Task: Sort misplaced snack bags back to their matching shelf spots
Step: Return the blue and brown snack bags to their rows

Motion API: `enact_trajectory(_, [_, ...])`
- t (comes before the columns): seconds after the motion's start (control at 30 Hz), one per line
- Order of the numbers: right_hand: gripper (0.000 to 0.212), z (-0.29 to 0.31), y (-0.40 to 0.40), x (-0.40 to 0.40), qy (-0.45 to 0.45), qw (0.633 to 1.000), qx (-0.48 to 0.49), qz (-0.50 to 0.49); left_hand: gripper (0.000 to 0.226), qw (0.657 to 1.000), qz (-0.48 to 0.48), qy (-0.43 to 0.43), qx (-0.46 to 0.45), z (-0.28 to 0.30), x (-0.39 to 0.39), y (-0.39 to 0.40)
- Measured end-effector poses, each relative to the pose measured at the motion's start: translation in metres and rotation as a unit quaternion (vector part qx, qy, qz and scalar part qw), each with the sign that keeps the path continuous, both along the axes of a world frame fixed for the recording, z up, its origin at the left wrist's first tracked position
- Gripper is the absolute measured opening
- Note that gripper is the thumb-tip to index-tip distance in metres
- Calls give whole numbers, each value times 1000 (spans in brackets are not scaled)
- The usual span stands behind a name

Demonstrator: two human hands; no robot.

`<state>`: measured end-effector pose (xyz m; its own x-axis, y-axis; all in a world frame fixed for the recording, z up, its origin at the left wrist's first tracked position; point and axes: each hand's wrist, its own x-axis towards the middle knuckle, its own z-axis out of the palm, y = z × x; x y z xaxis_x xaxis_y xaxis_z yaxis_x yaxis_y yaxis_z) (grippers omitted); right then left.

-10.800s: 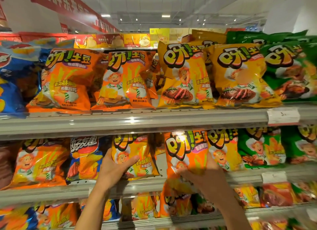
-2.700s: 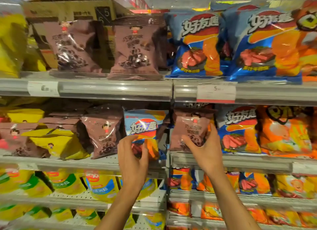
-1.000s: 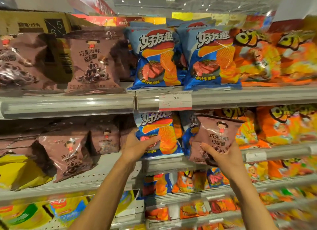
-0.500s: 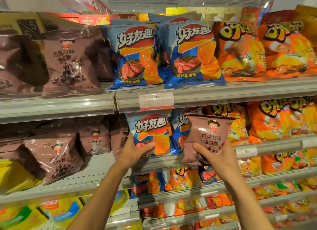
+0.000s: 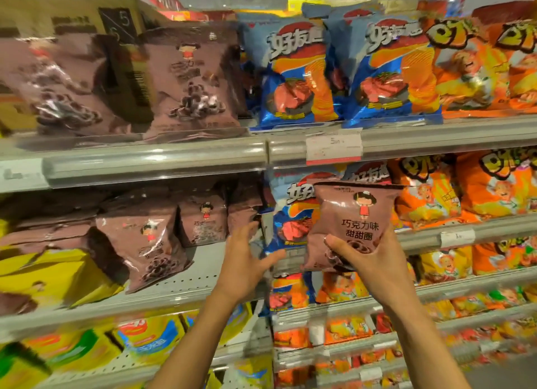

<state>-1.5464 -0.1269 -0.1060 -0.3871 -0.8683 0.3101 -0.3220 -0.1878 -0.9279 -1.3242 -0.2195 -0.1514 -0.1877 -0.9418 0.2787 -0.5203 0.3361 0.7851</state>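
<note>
At the middle shelf [image 5: 162,168], in front of the blue bags [image 5: 290,214], a brown bag [image 5: 353,211] is held upright by the right hand [image 5: 374,261]: thumb curled over its lower front, fingers wrapped behind, bottom edge gripped. That bag is off the shelf, overlapping the blue bags on the right bay, just right of the post between the two bays. The left hand [image 5: 247,261] is held free beside it, fingers spread and relaxed, nothing gripped, thumb pointing toward the blue bags (contact with them cannot be told, blur). The hands are apart, a gap showing between them. Matching brown bags [image 5: 203,217] are seen on the same shelf level in the left bay, some leaning, with a yellow bag [image 5: 55,275] lying among them at far left. On the top shelf, brown bags are stacked left, blue bags centre, orange bags [image 5: 476,66] right. A price tag [image 5: 334,149] is clipped to the top shelf rail.
</note>
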Motion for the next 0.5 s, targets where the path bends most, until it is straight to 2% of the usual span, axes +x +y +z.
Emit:
enact_trajectory(0.03, [83,-1,-1,17,1,1000,-3,5,64,999,12,-25,-19,-3,18,3])
enact_trajectory(0.13, [89,-6,-6,68,-4,1000,-9,30,34,991,65,-92,-73,-15,76,10])
enact_trajectory(0.2, [88,-11,-12,101,-7,998,-10,53,21,979,103,-150,-92,-26,113,17])
enact_trajectory(0.33, [77,-26,-39,155,-9,998,14,61,22,954,127,-253,-101,-39,164,29])
enact_trajectory(0.4, [67,-38,-57,174,7,998,24,51,25,953,121,-265,-84,-43,176,32])
enact_trajectory(0.5, [71,-60,-86,189,18,998,36,54,23,960,116,-243,-74,-44,181,32])
